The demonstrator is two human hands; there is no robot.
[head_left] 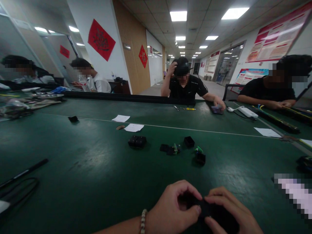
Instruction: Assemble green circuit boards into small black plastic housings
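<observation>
Close to the table's near edge, my left hand (176, 206) and my right hand (229, 209) both grip a small black plastic part (206, 208). Its exact kind I cannot make out, as fingers cover much of it. Thumb and fingertips of each hand press on it from either side. Ahead on the green table lie an open black box (189, 141), another small black box (200, 158) with a green circuit board (199, 149) beside it, and black pieces with a second green circuit board (175, 149). A dark two-part block (137, 141) sits left of them.
White papers (134, 127) lie by a seam in the green table (85, 188). At left are a black pen-like tool (29, 170) and a cable (34, 187). A yellow cutter (189, 109) lies farther off. People sit across and around, one with a hand (218, 103) on a dark object.
</observation>
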